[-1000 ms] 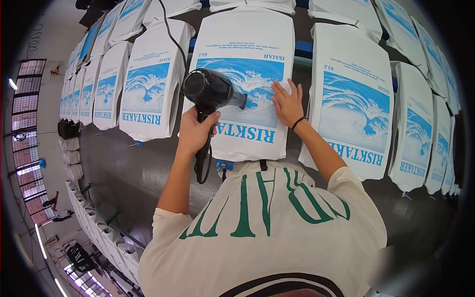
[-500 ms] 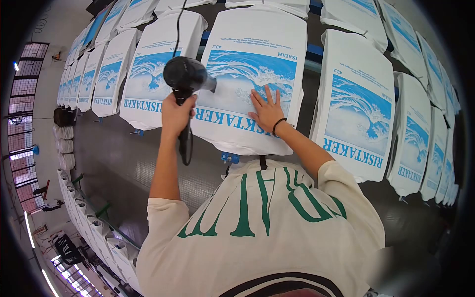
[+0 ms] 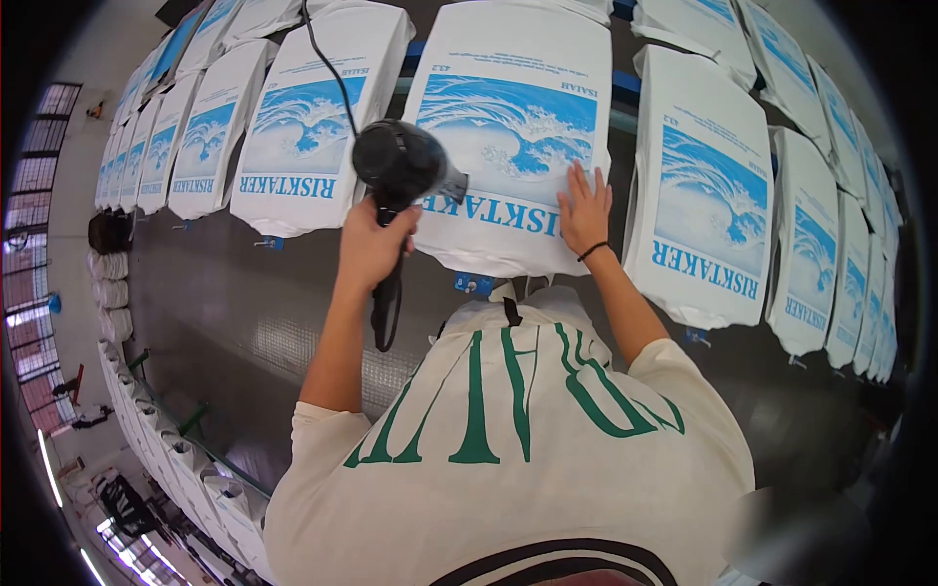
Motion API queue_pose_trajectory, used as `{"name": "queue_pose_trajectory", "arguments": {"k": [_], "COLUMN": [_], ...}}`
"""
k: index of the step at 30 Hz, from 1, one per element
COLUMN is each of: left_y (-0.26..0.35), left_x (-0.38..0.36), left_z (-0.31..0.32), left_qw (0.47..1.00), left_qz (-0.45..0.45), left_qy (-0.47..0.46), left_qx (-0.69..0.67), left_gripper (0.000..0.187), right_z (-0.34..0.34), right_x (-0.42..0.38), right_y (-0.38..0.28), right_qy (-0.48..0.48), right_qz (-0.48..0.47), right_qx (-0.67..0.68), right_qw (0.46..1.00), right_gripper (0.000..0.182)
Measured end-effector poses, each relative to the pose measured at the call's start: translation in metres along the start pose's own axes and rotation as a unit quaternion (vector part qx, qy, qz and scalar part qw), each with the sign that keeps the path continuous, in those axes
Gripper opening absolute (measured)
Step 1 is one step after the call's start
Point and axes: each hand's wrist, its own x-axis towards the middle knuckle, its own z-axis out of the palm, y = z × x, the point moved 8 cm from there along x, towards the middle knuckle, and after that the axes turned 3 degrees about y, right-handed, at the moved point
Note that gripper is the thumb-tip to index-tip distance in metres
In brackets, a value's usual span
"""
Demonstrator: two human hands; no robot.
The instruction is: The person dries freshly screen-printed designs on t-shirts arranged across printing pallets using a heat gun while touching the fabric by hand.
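My left hand (image 3: pixel 373 242) is wrapped round the handle of a black hair dryer (image 3: pixel 396 161). Its nozzle points right, over the lower left of a white printed T-shirt (image 3: pixel 518 146) stretched on a board. On that shirt are a blue wave picture and the word RISKTAKER, seen upside down. Fingers spread, my right hand (image 3: pixel 586 210) lies flat on the shirt's lower right side, covering the end of the lettering. A dark band circles the right wrist. The dryer's cord (image 3: pixel 332 68) runs upward, and a loop hangs below its handle.
Matching printed shirts on boards stand to the left (image 3: pixel 298 127) and right (image 3: pixel 705 186), with several more curving away both ways. A blue clamp (image 3: pixel 473 284) sits under the near edge. Behind on the left runs another row of white shirts (image 3: pixel 181 459) above the grey floor (image 3: pixel 234 313).
The hair dryer has moved right and slightly down in my left hand. My right hand has slid right to the shirt's edge. The view has shifted a little.
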Motion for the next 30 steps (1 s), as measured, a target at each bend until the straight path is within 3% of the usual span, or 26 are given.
{"name": "queue_pose_trajectory", "arguments": {"k": [10,12,21,30], "left_y": [0.022,0.023,0.007,-0.013], "left_x": [-0.022,-0.026,-0.032,-0.024], "left_z": [0.134,0.14,0.078,-0.047], "left_qw": [0.974,0.973,0.99,0.999], "left_qz": [0.021,0.042,0.027,0.011], "left_qy": [-0.226,-0.224,-0.132,0.039], "left_qx": [0.026,0.041,0.043,-0.006], "left_gripper": [0.027,0.028,0.024,0.02], "right_z": [-0.05,-0.053,-0.023,-0.025], "right_x": [-0.098,-0.102,-0.104,-0.104], "right_y": [0.016,0.012,-0.013,-0.011], "right_qy": [0.087,0.085,-0.047,-0.04], "right_qz": [0.088,0.088,0.04,0.007], "right_qx": [-0.008,-0.01,-0.105,-0.1], "right_qw": [0.992,0.992,0.993,0.994], "right_gripper": [0.046,0.047,0.06,0.058]}}
